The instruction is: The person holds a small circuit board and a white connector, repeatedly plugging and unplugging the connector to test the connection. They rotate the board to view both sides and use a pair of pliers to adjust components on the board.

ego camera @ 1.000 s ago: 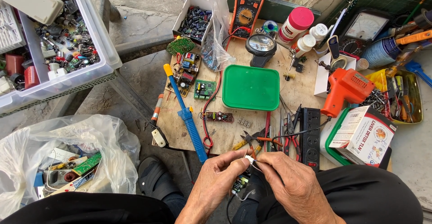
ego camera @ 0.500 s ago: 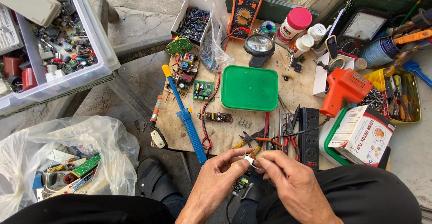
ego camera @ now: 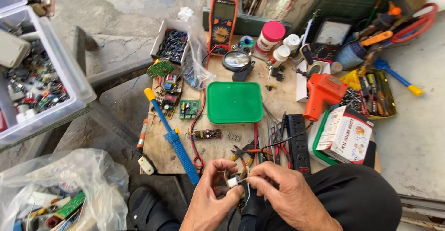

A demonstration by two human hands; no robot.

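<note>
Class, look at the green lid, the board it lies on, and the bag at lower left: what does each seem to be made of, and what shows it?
Green lid: likely plastic; smooth, even colour, moulded rim, soft sheen.
Board: probably plywood; pale, matte, faint grain.
Bag: thin clear plastic film; crinkled, glossy, contents show through.

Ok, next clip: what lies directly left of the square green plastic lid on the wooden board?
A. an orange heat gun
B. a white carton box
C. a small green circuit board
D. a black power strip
C: the small green circuit board lies just left of the square green plastic lid on the wooden board; the other three things lie to the lid's right.
</note>
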